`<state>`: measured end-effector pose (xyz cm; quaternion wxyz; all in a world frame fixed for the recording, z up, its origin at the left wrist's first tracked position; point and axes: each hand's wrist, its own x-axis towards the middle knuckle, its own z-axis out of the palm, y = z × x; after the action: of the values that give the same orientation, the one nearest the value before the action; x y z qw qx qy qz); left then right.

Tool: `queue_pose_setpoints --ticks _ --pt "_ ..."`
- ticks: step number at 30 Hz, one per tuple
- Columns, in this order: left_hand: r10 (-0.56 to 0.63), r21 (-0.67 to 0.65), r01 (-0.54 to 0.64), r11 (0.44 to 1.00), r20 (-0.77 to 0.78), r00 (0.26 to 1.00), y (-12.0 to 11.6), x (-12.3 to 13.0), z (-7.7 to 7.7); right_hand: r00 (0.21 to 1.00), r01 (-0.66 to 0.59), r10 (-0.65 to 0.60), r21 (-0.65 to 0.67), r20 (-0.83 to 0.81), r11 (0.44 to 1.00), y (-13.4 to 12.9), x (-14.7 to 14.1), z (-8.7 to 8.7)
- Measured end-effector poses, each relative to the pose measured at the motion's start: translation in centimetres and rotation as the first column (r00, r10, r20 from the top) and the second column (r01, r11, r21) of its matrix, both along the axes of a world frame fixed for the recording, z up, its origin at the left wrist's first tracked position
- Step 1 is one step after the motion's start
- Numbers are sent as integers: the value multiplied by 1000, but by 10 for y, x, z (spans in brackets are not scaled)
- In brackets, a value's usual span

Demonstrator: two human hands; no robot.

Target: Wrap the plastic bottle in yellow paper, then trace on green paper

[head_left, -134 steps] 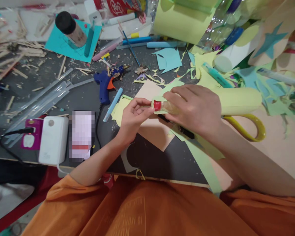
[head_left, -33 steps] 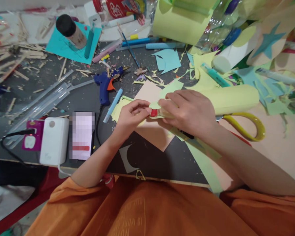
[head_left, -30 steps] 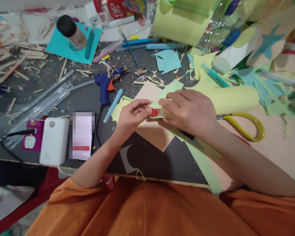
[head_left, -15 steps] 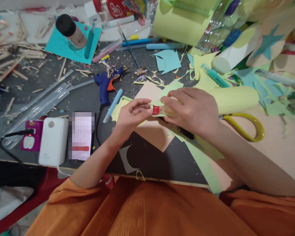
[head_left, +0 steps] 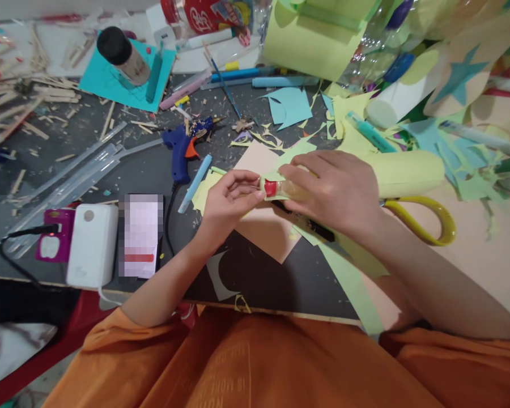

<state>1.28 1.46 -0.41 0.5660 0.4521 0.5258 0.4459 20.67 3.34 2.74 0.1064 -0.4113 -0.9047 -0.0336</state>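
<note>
Between my hands is a small, see-through, yellowish piece with a red part [head_left: 271,188] and a pale green rim; its kind is unclear. My left hand [head_left: 233,195] pinches the left end of this piece between thumb and fingertips. Over its right side my right hand [head_left: 334,187] is curled, hiding most of that end. Beneath both hands lie a peach paper sheet [head_left: 267,241] and light green paper. Partly under my right hand is a dark, narrow tool [head_left: 321,230], mostly covered.
A blue hot glue gun [head_left: 179,150] lies left of my hands, beside a light blue marker [head_left: 194,184]. Yellow-handled scissors [head_left: 446,226] are at right. A phone [head_left: 142,235] and a white power bank [head_left: 91,243] rest near the front edge. Paper scraps and wooden sticks litter the back.
Both hands keep their hold, with only a very slight shift of the fingers and the red-marked piece. Everything else stays in place.
</note>
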Motion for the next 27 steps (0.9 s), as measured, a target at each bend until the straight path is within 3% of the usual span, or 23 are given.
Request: queue_pose_setpoints --ticks 3,10,15,27 --pt "1 -3 -1 1000 3 1000 0 0 1 1000 18 -18 -66 2 998 1 0 3" --pt "-14 -2 14 1000 1 1000 -1 1 1 1000 16 -16 -81 3 997 0 0 5" --pt "-35 2 35 999 -3 999 -2 1 -2 1000 18 -17 -43 12 999 0 -1 2" --pt "46 -46 -43 998 50 998 -4 6 -3 999 50 -50 31 -1 998 -2 -4 -1"
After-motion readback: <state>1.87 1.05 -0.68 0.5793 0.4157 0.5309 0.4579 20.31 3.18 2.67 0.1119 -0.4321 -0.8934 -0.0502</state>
